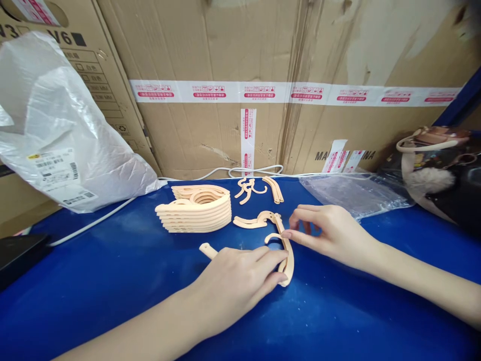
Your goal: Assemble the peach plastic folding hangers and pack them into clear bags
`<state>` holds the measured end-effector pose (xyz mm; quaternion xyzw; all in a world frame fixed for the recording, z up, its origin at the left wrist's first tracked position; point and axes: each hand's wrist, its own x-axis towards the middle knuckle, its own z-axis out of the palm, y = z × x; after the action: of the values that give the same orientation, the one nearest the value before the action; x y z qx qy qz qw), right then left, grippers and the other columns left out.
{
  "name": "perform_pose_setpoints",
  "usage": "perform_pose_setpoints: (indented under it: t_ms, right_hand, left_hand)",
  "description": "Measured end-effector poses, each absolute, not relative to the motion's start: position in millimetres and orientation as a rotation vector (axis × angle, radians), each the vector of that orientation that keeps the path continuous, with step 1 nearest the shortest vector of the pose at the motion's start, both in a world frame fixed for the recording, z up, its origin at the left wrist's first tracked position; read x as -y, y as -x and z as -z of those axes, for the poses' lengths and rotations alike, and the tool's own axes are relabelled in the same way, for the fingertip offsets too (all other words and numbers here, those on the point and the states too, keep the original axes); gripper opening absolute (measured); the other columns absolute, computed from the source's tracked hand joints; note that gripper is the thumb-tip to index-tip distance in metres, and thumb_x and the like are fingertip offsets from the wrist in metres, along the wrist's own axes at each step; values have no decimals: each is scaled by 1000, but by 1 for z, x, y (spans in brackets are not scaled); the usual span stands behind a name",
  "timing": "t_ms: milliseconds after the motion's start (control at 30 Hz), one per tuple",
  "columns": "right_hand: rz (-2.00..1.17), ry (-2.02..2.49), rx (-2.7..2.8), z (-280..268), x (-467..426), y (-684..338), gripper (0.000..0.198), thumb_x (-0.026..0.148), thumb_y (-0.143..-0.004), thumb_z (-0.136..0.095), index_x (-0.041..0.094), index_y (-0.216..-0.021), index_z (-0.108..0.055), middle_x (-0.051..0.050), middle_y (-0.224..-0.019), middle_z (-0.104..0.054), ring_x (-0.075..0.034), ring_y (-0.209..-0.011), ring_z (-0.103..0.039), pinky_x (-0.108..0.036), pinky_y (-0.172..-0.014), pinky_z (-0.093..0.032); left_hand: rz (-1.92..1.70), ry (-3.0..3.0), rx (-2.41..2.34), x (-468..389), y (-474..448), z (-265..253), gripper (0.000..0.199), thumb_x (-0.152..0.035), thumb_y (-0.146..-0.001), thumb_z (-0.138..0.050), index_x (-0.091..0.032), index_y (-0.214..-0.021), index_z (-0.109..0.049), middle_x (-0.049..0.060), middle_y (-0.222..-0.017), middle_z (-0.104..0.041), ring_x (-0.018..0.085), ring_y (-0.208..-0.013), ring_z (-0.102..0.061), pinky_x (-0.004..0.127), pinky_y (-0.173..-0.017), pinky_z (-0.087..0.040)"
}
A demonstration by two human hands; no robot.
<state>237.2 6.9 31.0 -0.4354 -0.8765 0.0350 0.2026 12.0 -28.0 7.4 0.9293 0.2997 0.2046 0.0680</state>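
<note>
A beige folding plastic hanger (290, 268) lies on the blue table, one arm pointing toward me. My left hand (236, 276) is closed on that arm, thumb and fingers around its lower end. Fingers of my right hand (332, 228) pinch the base of a small curved hook (272, 237) at the arm's middle. The hanger's other arm (251, 221) seems to stretch left from the top; whether they are joined is hard to tell. A straight beige piece (208, 250) sticks out from behind my left hand, mostly hidden.
Folded hangers (195, 213) stand stacked at left. Several loose hooks (248, 189) and a few arm pieces (273, 189) lie behind. A white plastic bag (86, 135), clear plastic bag (356, 195), dark bag (432, 175) and black object (22, 258) edge the blue table (338, 311), with cardboard (210, 135) behind.
</note>
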Motion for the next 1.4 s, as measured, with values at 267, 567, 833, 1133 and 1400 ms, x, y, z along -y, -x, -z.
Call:
perform_pose_setpoints:
  t_ms: [267, 567, 833, 1133, 1400]
  right_hand:
    - [-301, 1394, 2541, -26, 4, -230, 8, 24, -83, -55, 23, -78, -48, 7, -60, -59, -11, -49, -50, -22, -49, -29]
    - [-25, 1678, 2553, -37, -11, -244, 14, 20, -77, -53, 24, -83, -41, 4, -67, -64, -16, -56, -56, -25, -51, -27]
    - [191, 1815, 2606, -37, -24, -253, 10, 19, -83, -48, 23, -81, -40, -1, -70, -66, -20, -61, -62, -26, -49, -26]
    - [220, 1655, 2626, -34, -29, -259, 17, 26, -90, -50, 24, -78, -39, 2, -64, -60, -16, -54, -57, -25, -49, -26]
    - [290, 1384, 2722, -27, -38, -262, 14, 23, -96, -44, 21, -82, -45, -1, -78, -61, -16, -64, -58, -25, -55, -34]
  left_hand:
    - [-578, -2772, -871, 30, -16, -8, 19, -29, -98, -49, -17, -109, -58, 2, -90, -66, 19, -80, -64, 28, -62, -48]
    - [-607, -2840, -929, 21, -13, -5, 30, -26, -97, -49, -15, -125, -54, 9, -129, -58, 24, -121, -52, 41, -101, -45]
    - [-306, -2691, -1244, 11, -10, 0, 74, -60, -97, -31, -8, -149, -24, 15, -156, -23, 32, -143, -23, 54, -113, -29]
    - [-278, -2920, -1352, 25, -11, -12, 31, -29, -97, -47, -10, -117, -61, 14, -113, -66, 28, -102, -65, 44, -86, -56]
    - [76, -3209, -1491, 30, -11, -9, 44, 2, -82, -49, -11, -123, -58, 10, -97, -69, 24, -84, -68, 28, -63, -58]
